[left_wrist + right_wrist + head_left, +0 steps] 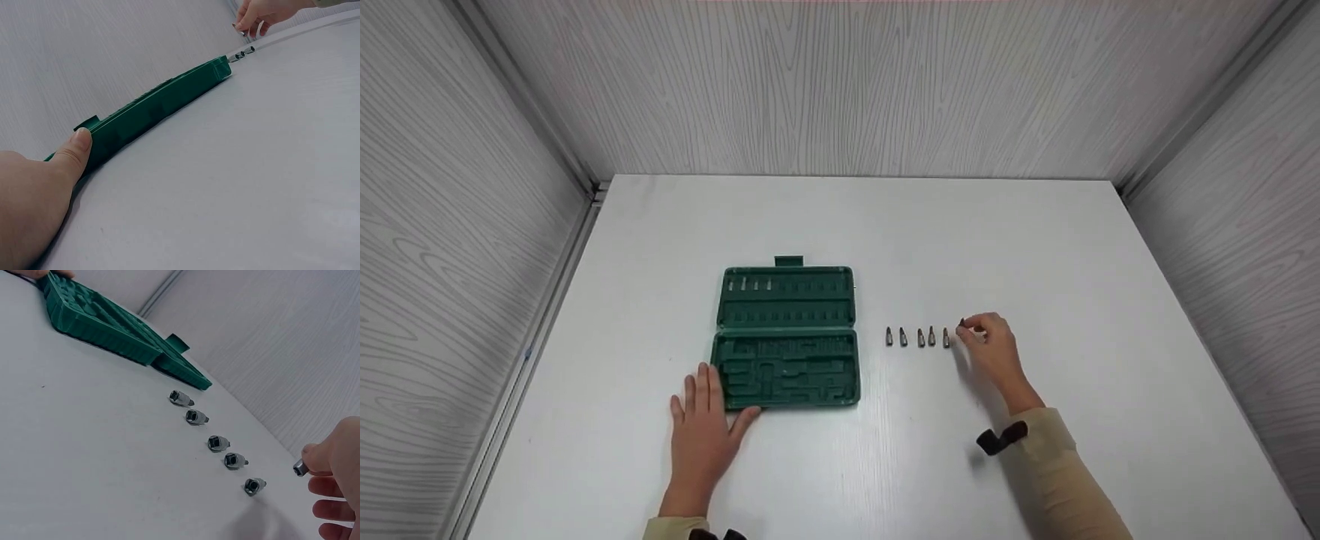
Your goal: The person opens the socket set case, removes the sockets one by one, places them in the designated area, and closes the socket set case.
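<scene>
An opened green plastic tool case [787,328] lies flat, its moulded slots facing up. My left hand [701,439] rests at its near left corner, fingers straight along the left side and thumb against the front wall. Between thumb and fingertips, my right hand [994,352] pinches a small metal bit socket [300,468], its square drive hole showing in the right wrist view. It is just right of a row of several similar bit sockets [921,338] standing apart from each other beside the case. Several thin bits [756,284] sit in the far left slots of the case.
The white table [1035,247] carries the case and the row. Grey wood-grain panels [855,90] rise behind it and on both sides. A latch tab [789,261] sticks out from the case's far edge.
</scene>
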Action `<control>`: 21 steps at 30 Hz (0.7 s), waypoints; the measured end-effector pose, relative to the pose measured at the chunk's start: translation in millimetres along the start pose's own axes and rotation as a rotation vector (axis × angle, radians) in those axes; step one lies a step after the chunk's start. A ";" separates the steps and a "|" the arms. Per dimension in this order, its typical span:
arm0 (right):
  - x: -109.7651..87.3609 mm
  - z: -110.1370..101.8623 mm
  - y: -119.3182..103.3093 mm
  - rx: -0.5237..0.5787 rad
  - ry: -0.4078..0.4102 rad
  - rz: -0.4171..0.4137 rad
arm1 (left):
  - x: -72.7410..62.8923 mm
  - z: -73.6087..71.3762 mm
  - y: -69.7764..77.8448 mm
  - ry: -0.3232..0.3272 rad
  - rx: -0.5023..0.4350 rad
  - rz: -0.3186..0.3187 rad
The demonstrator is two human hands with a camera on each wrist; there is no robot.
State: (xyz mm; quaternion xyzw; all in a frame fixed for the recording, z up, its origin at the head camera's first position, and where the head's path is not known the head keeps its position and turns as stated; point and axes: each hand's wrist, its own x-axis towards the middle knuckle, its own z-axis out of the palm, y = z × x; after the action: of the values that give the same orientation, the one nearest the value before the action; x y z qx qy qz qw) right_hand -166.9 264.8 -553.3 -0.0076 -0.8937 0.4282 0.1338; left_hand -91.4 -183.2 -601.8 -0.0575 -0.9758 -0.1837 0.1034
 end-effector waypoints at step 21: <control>1.4 3.5 14.9 -0.090 -0.087 0.140 | -1.1 -3.7 2.4 0.035 -0.008 0.016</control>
State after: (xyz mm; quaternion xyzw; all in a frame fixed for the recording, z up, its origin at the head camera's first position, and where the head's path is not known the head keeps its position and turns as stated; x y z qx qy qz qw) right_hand -170.6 271.7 -566.4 -0.0574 -0.9142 0.3960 0.0642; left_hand -89.3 -182.4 -597.8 -0.0626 -0.9727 -0.1876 0.1218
